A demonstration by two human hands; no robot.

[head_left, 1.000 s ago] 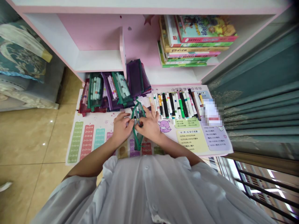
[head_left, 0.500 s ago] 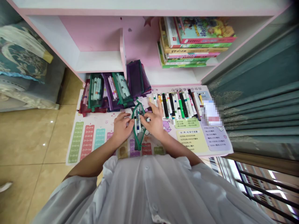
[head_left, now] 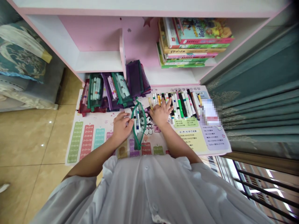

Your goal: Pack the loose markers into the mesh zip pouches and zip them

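Observation:
A green mesh pencil pouch lies open on the colourful number mat with a few markers inside. My left hand grips the pouch's left edge with curled fingers. My right hand reaches away from the pouch to the row of loose markers. Its fingers are spread and rest on the left end of that row. I cannot see a marker held in it.
Several filled mesh pouches, green and purple, lie at the mat's far left by a pink and white bookshelf. A stack of books sits on the shelf. A teal curtain hangs at right, cushions at left.
My right hand left the pouch opening and moved right and forward onto the row of loose markers. The left hand stayed on the pouch's edge.

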